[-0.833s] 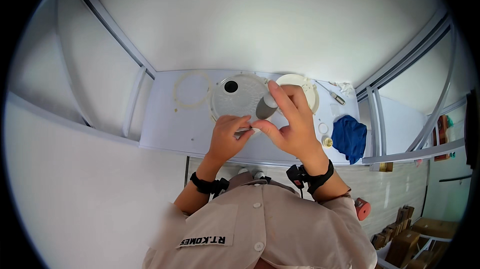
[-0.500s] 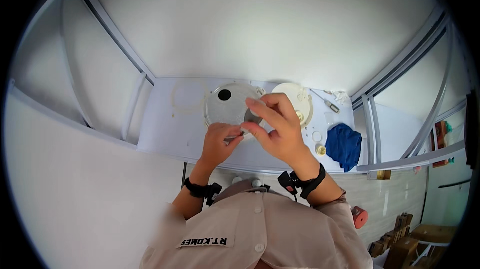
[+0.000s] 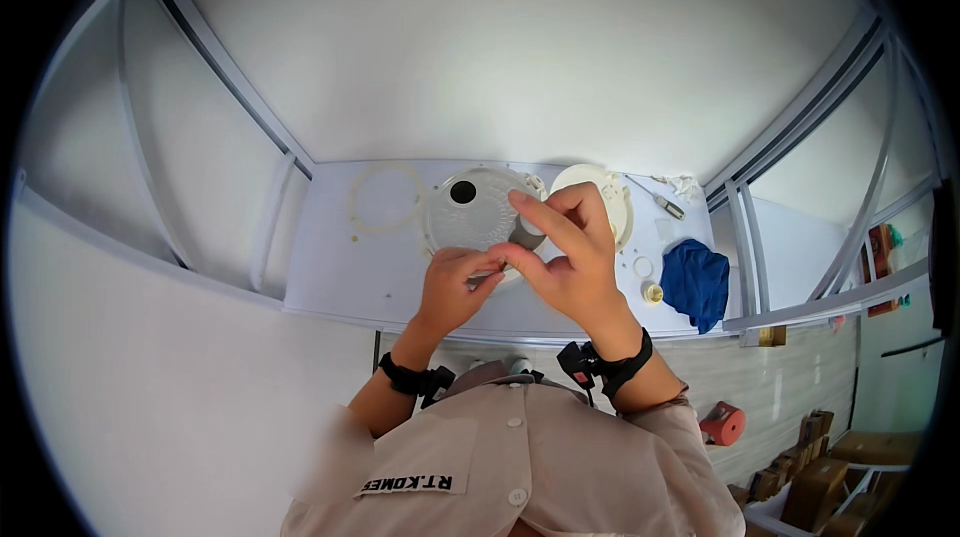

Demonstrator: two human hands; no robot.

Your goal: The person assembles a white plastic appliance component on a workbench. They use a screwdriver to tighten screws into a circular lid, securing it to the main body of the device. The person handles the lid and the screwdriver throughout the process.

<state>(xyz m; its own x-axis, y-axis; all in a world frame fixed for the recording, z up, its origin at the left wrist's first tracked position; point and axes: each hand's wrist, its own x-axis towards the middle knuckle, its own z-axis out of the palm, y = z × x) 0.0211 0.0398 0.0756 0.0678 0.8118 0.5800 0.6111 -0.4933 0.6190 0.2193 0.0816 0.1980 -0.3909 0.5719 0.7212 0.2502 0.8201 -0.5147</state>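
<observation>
While both hands meet over the white bench (image 3: 330, 277), the scene reads so:

Left hand (image 3: 452, 287): fingers pinched on a thin metal tool (image 3: 483, 279), at 9 o'clock of the right hand.
Right hand (image 3: 568, 257): fingers grasping a small grey part (image 3: 530, 229), thumb and forefinger curled round it.
Grey part: held just above the round clear disc (image 3: 465, 212), at its 3 o'clock edge.
White ring (image 3: 385, 199): lying at 9 o'clock of the disc.
Blue cloth (image 3: 696, 279): at 3 o'clock, well apart from the hands.
Screwdriver (image 3: 658, 199): at 2 o'clock.

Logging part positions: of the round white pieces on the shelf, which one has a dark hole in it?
The translucent round cover in the middle, just above the left hand. The thin ring to its left is open; the white disc on the right shows none.
</observation>
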